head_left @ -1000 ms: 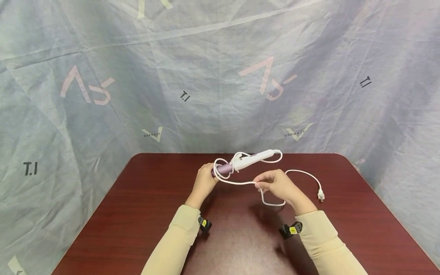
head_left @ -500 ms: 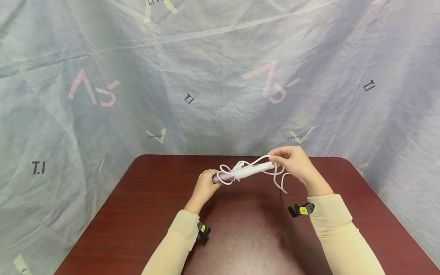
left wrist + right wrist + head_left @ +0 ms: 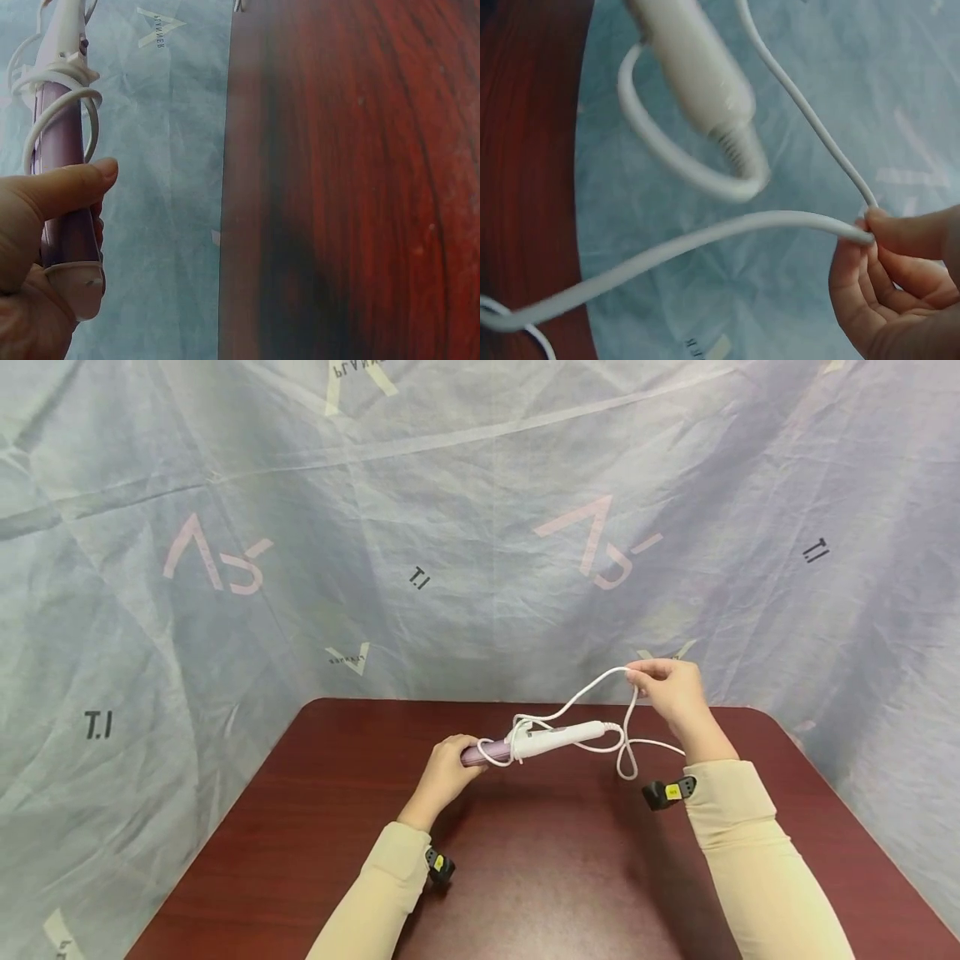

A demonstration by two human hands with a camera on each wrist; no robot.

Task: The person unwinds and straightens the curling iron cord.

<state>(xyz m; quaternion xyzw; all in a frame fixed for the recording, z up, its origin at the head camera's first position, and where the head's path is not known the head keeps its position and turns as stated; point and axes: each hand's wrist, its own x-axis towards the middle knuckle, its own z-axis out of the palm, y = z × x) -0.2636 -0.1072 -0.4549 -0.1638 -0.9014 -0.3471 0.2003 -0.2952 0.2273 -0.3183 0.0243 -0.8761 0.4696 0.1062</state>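
Note:
A curling iron (image 3: 558,739) with a white handle and a purple barrel (image 3: 61,139) is held above the table, its handle end to the right. My left hand (image 3: 444,768) grips the barrel near its tip, the thumb lying across it in the left wrist view. The iron's white cord (image 3: 810,112) loops round the barrel and the clamp end of the handle. To the right and higher up, my right hand (image 3: 678,696) pinches the cord between thumb and fingertips. From that pinch the cord hangs in a loop. Its plug is out of sight.
A dark red-brown wooden table (image 3: 525,877) lies under both hands. Behind it hangs a grey printed cloth (image 3: 480,527). Each wrist carries a small black camera, such as the right wrist's camera (image 3: 667,792).
My right hand has risen and moved right with the cord, drawing a span of it up from the barrel. Fewer loops lie round the barrel. The left hand keeps its grip nearly in place.

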